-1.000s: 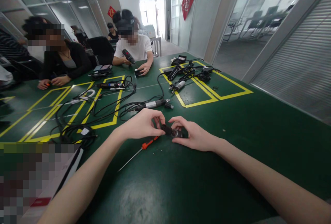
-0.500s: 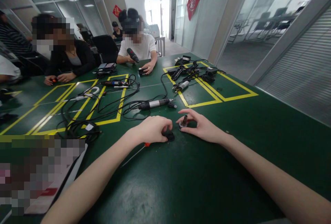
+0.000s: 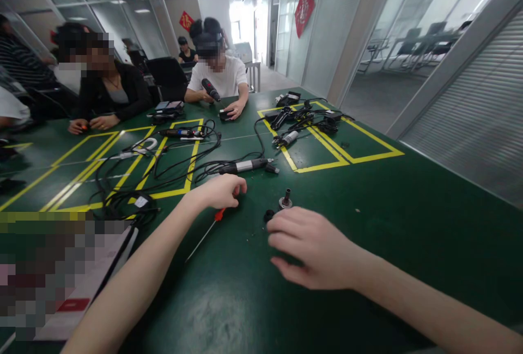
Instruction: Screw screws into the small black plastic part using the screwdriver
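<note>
My left hand [image 3: 224, 190] hovers over the table with thumb and fingers apart, nothing visible in it. Just below it lies a screwdriver [image 3: 219, 215], its red handle partly under the hand and its thin shaft pointing to the lower left. My right hand [image 3: 312, 245] is spread, palm down, slightly blurred, and appears to hold nothing. Beyond its fingers stands a round metal part with an upright dark stem [image 3: 286, 201]. A small black ring-like piece [image 3: 268, 215] sits beside that part, close to my right fingertips.
Past my hands lies a grey-and-black pen-shaped electric tool [image 3: 245, 165] with its cable. Tangled black cables [image 3: 134, 201] spread to the left, more tools [image 3: 291, 137] at the back right. Across the green table [image 3: 368, 267], a co-worker holds a power screwdriver [image 3: 210, 90].
My right hand has let go of the metal part and drawn back towards me. My left hand has moved left, away from the black piece, to above the screwdriver's handle.
</note>
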Tool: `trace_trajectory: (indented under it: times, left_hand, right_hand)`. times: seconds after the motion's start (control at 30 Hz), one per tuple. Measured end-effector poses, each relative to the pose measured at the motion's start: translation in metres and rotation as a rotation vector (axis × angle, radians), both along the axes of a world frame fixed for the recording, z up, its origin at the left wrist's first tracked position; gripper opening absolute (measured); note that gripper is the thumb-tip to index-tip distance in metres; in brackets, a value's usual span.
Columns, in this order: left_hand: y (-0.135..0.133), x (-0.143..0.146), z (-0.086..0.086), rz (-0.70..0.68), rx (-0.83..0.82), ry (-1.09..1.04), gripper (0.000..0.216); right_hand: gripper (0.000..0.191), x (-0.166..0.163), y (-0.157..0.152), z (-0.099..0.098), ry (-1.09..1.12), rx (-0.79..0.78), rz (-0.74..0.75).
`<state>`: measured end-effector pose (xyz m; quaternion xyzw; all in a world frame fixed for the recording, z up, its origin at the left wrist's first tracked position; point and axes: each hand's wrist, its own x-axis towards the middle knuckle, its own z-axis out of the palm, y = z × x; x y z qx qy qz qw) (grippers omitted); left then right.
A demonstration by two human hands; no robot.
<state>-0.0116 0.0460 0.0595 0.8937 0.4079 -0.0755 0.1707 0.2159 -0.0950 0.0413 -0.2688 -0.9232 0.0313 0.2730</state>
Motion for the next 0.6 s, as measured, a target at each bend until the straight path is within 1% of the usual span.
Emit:
trace_trajectory:
  times: [0.03,0.1,0.17,0.23,0.3,0.37,0.47,0.6]
  left_hand:
    - [0.0,0.001,-0.002,0.001,0.023,0.001,0.036]
    - [-0.001,0.004,-0.007,0.015,0.071,-0.016,0.034]
    - [-0.002,0.007,-0.014,0.045,0.126,-0.072,0.03]
    - [-0.002,0.01,-0.021,0.09,0.175,-0.112,0.026]
    - [-0.001,0.013,-0.028,0.114,0.209,-0.132,0.022]
    - [-0.001,0.015,-0.033,0.133,0.232,-0.151,0.019]
    - [-0.002,0.018,-0.036,0.148,0.248,-0.175,0.015]
    - [-0.002,0.018,-0.037,0.162,0.248,-0.198,0.013]
  right_hand:
    - [0.01,-0.013,0.0,-0.002,-0.137,0.049,0.058]
    - [0.017,-0.037,0.008,-0.007,-0.317,0.09,0.146]
    - [0.019,-0.054,0.022,-0.011,-0.432,0.112,0.126]
    - [0.025,-0.062,0.035,-0.014,-0.495,0.104,0.109]
    - [0.026,-0.064,0.044,-0.018,-0.528,0.101,0.164]
    - [0.023,-0.061,0.05,-0.021,-0.555,0.126,0.195]
    - [0.016,-0.052,0.057,-0.023,-0.625,0.163,0.167]
    - [0.015,-0.033,0.065,-0.021,-0.682,0.137,0.096]
